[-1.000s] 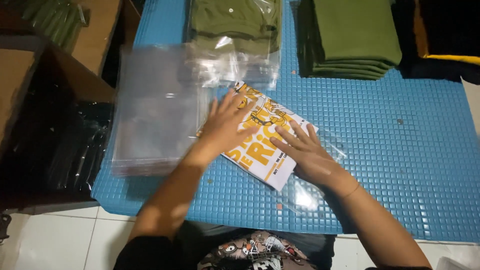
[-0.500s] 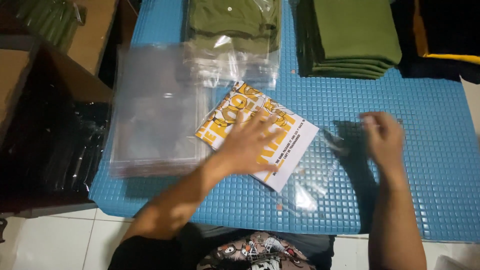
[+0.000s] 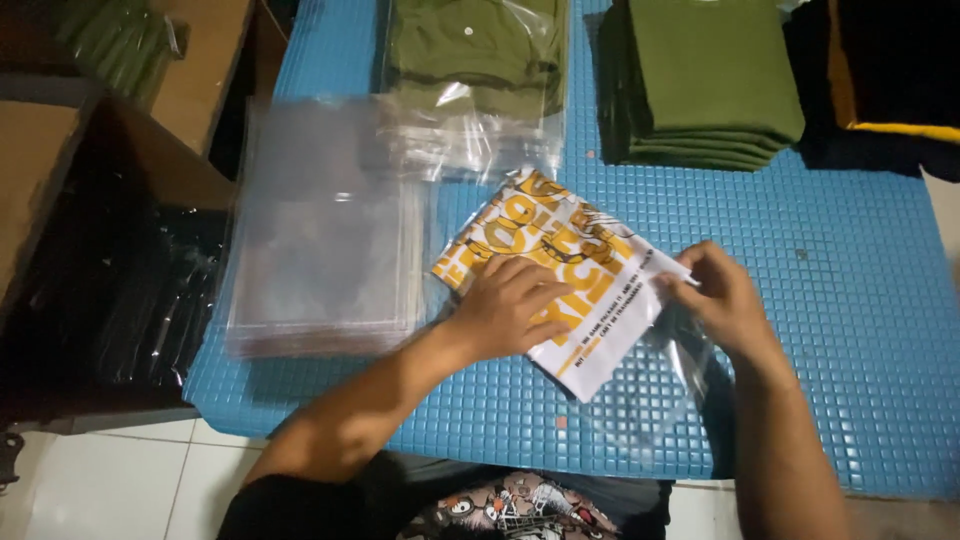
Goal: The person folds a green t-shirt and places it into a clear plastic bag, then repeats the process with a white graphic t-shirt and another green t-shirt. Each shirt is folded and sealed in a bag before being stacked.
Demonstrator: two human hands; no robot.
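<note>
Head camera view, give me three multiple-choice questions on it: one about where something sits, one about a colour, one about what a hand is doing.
1. Where is the stack of clear bags?
A. left of the printed card
B. on the folded shirts
C. on the floor

2. What colour is the mat?
A. red
B. blue
C. white

3. What is the right hand doing?
A. resting on the green shirts
B. pinching the clear bag at the card's edge
C. hanging off the table

Answers: 1 A, the stack lies left of the printed card. 2 B, the gridded surface is blue. 3 B, its fingers grip plastic while the left hand presses the card.
</note>
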